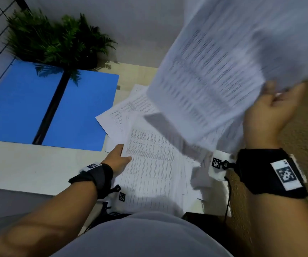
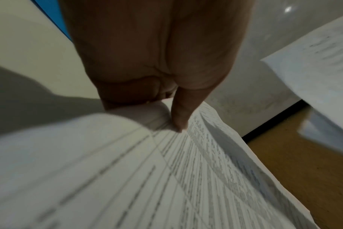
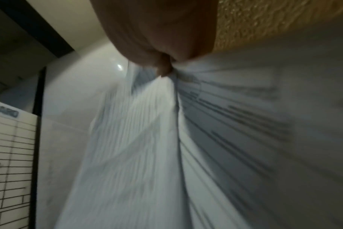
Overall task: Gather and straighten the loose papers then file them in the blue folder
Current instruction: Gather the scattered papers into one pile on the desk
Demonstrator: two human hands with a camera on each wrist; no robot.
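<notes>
Pale counter (image 1: 28,164) against a grey wall, brown textured floor at right, a green fern (image 1: 56,39) at the far left corner. Blue folder (image 1: 82,108) lies open and flat at far left on the counter, black spine down its middle, its near right corner just beside the paper pile.

Loose papers (image 1: 149,164) sprawl fanned and skewed across the counter centre, some overhanging the near edge. Lifted sheets (image 1: 214,71) are raised above the pile at right, blurred.

Right hand (image 1: 272,112): fingers and thumb closed, pinching the lifted sheets at their near right edge; the wrist view shows the paper bunched at the pinch. Left hand (image 1: 118,156): thumb on top of the uppermost sheet at the pile's left edge, fingers tucked beneath it, a light grip.

Step in hand, as judged: gathering. To do it well, bring the lifted sheets over the pile, sweep the strays inward with both hands, then tap the edges on the counter to square them before moving left to the folder. Risk: bunched pinch may crease sheets.
</notes>
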